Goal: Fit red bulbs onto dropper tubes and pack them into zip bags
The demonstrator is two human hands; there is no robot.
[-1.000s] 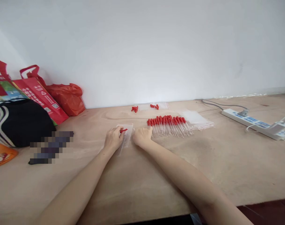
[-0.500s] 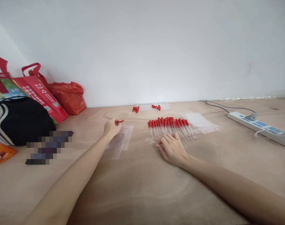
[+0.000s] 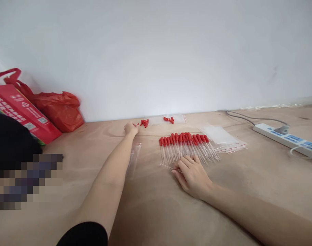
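Note:
My left hand [image 3: 131, 129] is at the back of the table, its fingers closed on a small red piece, just left of a little pile of red bulbs [image 3: 145, 123]. My right hand [image 3: 190, 174] is pinched on a thin clear tube [image 3: 166, 166] whose end sticks out to the left. Directly beyond it lies a row of clear droppers with red bulbs [image 3: 184, 143], side by side. A few more red bulbs [image 3: 169, 119] rest on a clear bag at the back. Clear plastic bags [image 3: 134, 159] lie beside my left forearm, partly hidden.
Flat clear bags [image 3: 219, 135] are stacked right of the droppers. A white power strip [image 3: 286, 136] with cables lies at the right. Red bags [image 3: 60, 109] and a black bag [image 3: 12, 143] stand at the left, near a blurred item.
My left hand has moved forward, from beside the clear bags to the pile of red bulbs. My right hand keeps its pinch on the tube. The view has shifted slightly.

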